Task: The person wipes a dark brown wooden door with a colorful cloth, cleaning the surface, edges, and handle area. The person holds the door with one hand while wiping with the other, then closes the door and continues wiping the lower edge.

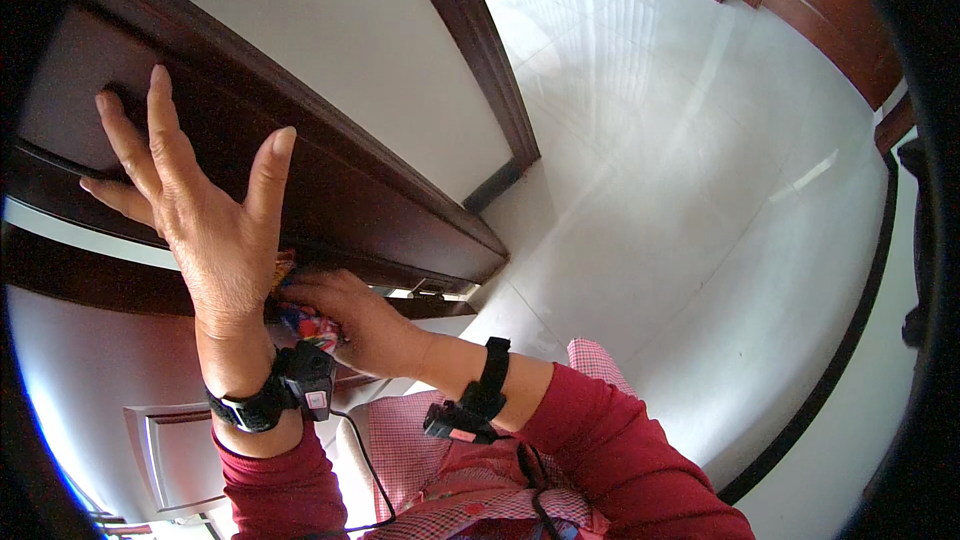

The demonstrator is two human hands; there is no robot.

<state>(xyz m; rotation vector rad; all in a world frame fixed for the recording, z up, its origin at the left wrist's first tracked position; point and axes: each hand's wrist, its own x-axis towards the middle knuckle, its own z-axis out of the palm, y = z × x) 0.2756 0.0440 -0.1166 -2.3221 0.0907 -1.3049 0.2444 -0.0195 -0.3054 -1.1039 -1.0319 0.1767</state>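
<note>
My left hand (214,232) is held out with its fingers spread and nothing in it. It lies over dark brown wooden door trim (360,187); whether the fingertips touch the wood is not clear. Just to the right of that wrist, my right hand (367,322) grips a crumpled multicoloured cloth (311,326). Part of the cloth is hidden behind my left wrist and my right fingers. Beneath both hands, a brown panelled wooden door (97,360) fills the lower left.
A pale wall section (337,37) rises beyond the trim. Glossy light floor tiles (660,187) spread to the right, edged by a dark border strip (832,397). Another reddish-brown door (832,7) stands at the far upper right. A thin black cable (367,465) hangs from my left wrist strap.
</note>
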